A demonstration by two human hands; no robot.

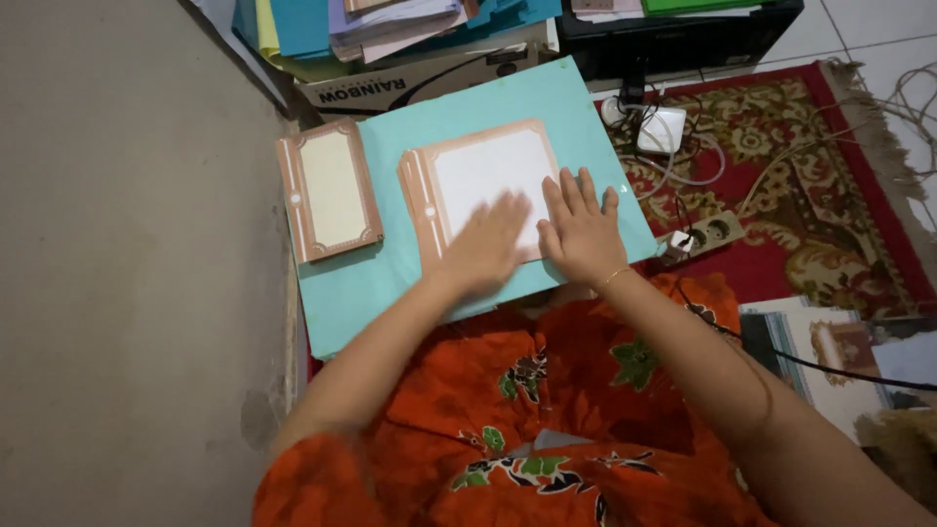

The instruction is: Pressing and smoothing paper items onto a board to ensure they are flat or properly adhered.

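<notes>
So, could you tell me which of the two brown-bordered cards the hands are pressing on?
The larger white-centred card, with both the left hand and right hand flat on it; the narrower cream card lies untouched at the left.

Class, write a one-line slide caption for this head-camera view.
Left hand and right hand press flat on a brown-bordered white sheet lying on a turquoise board.

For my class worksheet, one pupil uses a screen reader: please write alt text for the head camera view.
Seen from above, a person's left hand and right hand press flat on a white card with a brown border, lying on a light blue sheet. A second, smaller bordered card lies to the left, and a red patterned rug with cables is on the right.
</notes>
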